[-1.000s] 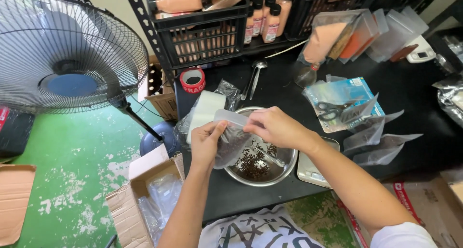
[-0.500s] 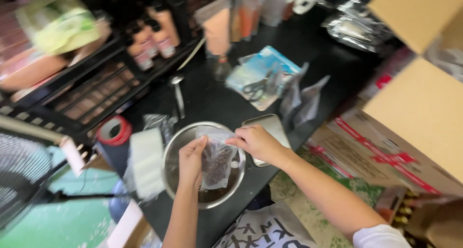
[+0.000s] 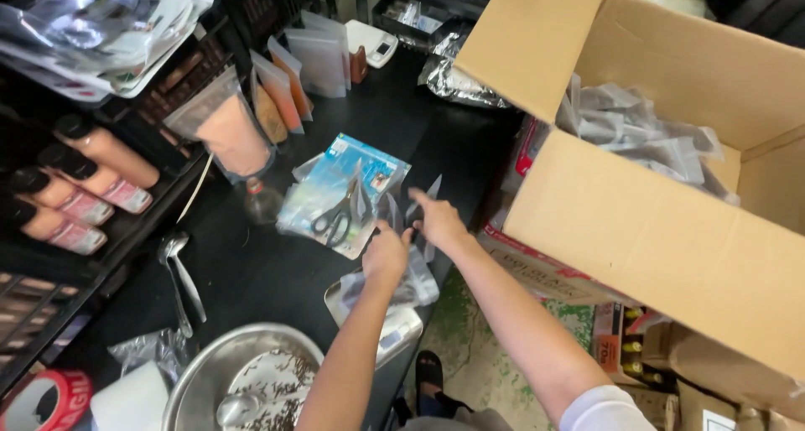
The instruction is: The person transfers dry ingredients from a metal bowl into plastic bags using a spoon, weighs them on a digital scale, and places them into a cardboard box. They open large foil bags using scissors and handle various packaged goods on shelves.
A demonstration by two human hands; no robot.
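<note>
The clear plastic pouch sits at the counter's front edge, over a small scale, pinched at its top by both hands, the left hand gripping one side and the right hand the other, probably to press it closed. Scissors lie just behind on a blue packet; a steel bowl sits nearer the front-left corner, and an open cardboard box of pouches stands off the right edge.

We cannot see what the left hand grips, because its back hides the fingers. The clear bag under it is blurred, so its content stays unknown to us. The metal bowl and the red tape roll are cut by the bottom edge. The cardboard box runs past the right edge.
</note>
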